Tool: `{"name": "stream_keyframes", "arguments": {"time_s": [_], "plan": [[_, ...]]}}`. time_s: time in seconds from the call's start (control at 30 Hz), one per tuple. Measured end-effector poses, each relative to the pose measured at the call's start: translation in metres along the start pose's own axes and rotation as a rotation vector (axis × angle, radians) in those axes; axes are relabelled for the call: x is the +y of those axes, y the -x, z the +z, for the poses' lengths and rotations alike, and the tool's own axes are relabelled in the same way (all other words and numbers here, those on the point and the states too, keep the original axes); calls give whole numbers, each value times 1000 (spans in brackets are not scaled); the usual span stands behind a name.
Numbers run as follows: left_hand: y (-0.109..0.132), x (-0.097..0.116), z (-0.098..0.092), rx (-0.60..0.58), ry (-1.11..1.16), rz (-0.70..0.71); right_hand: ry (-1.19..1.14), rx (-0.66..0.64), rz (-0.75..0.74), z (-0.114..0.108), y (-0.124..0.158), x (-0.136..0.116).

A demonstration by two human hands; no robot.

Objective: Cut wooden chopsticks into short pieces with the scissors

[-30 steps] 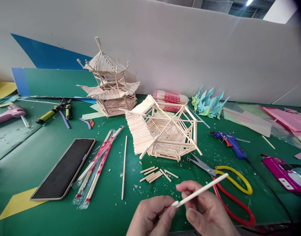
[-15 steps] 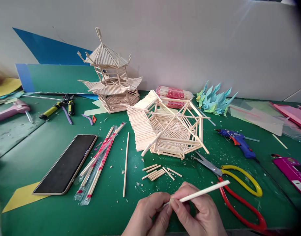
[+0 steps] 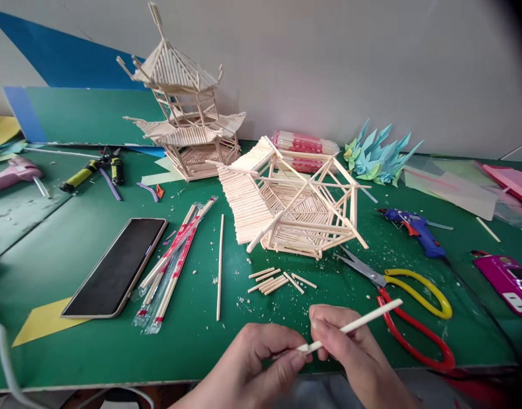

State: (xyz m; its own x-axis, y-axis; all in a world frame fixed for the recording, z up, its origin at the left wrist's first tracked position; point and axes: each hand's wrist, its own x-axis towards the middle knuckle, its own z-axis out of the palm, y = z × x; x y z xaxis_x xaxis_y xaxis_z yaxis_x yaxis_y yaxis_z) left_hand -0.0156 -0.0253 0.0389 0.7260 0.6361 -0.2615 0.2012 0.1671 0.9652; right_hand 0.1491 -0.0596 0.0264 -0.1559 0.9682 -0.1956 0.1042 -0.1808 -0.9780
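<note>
Near the front edge of the green table, my left hand (image 3: 271,355) pinches one end of a pale wooden stick (image 3: 371,314). My right hand (image 3: 348,341) grips the same stick further along, and its free end points up to the right. A notch or break shows in the stick between my hands. Beyond them lie several short cut stick pieces (image 3: 271,281). Further back stands a partly roofed stick frame (image 3: 295,210). Open-bladed scissors (image 3: 374,276) with one yellow and one red handle rest right of my right hand.
A stick pagoda (image 3: 179,108) stands behind, left of a blue glue gun (image 3: 414,227). At left are a phone (image 3: 116,267), wrapped chopsticks (image 3: 175,267), a single stick (image 3: 220,267), pliers (image 3: 96,170) and a pink glue gun (image 3: 16,175). Blue folded paper (image 3: 380,153) sits near the wall.
My right hand has slid along the stick, away from my left, baring the notched part between them. The camera view has tilted down, showing the table's front edge.
</note>
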Motion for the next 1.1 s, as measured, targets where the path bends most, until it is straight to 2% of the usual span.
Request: {"name": "stream_keyframes", "arguments": {"time_s": [0.1,0.27,0.43,0.63,0.77,0.97,1.1], "plan": [[2,-5,-2,-99,190,-115,-91,-78,40,-1,-2,4],[6,-13,-5,-105,342,-148,-133,-120,38,1,-4,2],[7,-23,-2,-102,467,-131,-185,-73,52,5,-5,4],[4,-31,0,-104,628,-115,-349,-61,91,9,-3,21],[3,-33,1,-119,666,-121,-363,-34,88,11,0,26],[3,-38,3,-137,759,-125,-319,1,126,13,3,20],[4,-37,3,-164,743,-154,-318,43,132,17,6,22]]}}
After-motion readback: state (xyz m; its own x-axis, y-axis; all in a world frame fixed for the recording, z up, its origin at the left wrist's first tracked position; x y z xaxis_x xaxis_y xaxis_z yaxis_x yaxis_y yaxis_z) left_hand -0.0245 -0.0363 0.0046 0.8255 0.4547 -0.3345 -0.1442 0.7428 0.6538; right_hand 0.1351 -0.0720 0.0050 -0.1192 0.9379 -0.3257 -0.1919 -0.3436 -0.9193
